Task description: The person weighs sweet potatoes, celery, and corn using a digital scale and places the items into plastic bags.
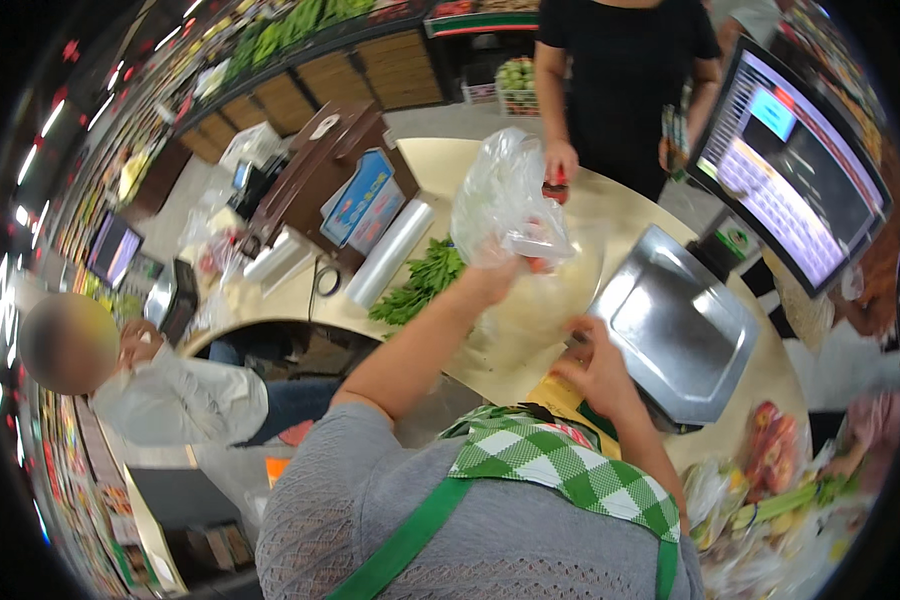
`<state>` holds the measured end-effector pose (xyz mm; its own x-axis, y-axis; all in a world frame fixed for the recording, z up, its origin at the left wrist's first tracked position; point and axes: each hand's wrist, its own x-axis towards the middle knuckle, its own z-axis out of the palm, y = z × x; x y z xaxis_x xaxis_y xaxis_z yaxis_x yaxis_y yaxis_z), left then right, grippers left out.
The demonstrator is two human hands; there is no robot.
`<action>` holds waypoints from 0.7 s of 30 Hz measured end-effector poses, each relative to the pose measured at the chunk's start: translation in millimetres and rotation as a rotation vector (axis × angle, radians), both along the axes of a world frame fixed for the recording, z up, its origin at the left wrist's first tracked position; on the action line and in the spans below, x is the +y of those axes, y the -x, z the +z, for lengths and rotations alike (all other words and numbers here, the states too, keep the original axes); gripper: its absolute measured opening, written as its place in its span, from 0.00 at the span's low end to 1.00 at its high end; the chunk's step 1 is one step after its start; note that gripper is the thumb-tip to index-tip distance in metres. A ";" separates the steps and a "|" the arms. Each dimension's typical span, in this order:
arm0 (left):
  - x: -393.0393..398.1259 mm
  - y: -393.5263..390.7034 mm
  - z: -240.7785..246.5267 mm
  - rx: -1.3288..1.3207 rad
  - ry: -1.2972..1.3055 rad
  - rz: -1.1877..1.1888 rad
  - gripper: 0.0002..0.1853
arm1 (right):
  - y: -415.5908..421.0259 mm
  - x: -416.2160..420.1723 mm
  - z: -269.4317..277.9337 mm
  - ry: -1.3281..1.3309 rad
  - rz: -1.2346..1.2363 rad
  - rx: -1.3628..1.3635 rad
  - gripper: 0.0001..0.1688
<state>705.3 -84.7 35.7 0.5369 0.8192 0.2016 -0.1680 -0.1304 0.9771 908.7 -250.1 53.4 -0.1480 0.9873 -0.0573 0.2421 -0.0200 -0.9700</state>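
My left hand (pixel 495 268) is closed on a clear plastic bag (pixel 499 191) with pale produce in it, above the cream counter; something red shows at its lower edge. Leafy green herbs (pixel 420 283) lie on the counter left of that forearm. My right hand (pixel 594 366) is held with bent fingers apart, just left of the weighing scale's metal pan (pixel 675 322), over a yellow packet (pixel 556 397); I see nothing gripped in it. Across the counter a person in black (pixel 626 90) reaches a hand with a small red item (pixel 556 186) beside the bag.
A tilted monitor (pixel 791 165) stands behind the scale. Rolls of plastic bags (pixel 390 251) and a brown box (pixel 337 172) are at the left. Bagged red fruit (pixel 771 450) and celery (pixel 780 510) lie at the right. Another person (pixel 187 394) sits at the left.
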 end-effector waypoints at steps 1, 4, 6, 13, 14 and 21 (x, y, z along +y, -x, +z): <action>-5.0 35.0 13.1 0.098 -0.119 0.066 0.21 | 6.8 -5.8 6.8 0.152 0.164 0.173 0.37; -17.2 134.6 33.4 0.217 -0.177 0.287 0.21 | 7.8 -7.8 -2.5 0.153 0.149 0.115 0.25; -29.0 174.8 68.3 0.793 -0.621 0.414 0.21 | -3.6 -10.3 -15.8 0.152 0.024 0.162 0.18; -22.8 395.2 38.2 0.579 -0.069 1.188 0.26 | -39.8 -32.1 -39.1 0.256 -0.143 0.217 0.14; -15.9 408.5 47.7 0.738 -0.131 1.260 0.26 | -41.6 -33.5 -36.8 0.249 -0.147 0.234 0.14; 50.1 485.7 69.8 1.302 -0.265 1.238 0.23 | -34.8 -4.1 -19.5 0.230 -0.051 0.224 0.13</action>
